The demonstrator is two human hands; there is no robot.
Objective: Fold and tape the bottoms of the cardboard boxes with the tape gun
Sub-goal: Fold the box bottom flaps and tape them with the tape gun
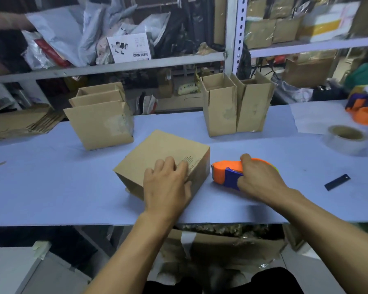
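A brown cardboard box lies on the blue table in the middle, its closed flaps facing up. My left hand presses flat on the near right part of that face, fingers straight. Just right of the box, an orange and blue tape gun rests on the table, its nose close to the box's right side. My right hand grips the tape gun from above and behind. Two open boxes stand upright at the back right, and another open box stands at the back left.
A roll of clear tape lies at the far right, beside a second orange and blue tape gun. A small black blade lies right of my right hand. Flat cardboard is stacked at the left edge. Cluttered metal shelves rise behind the table.
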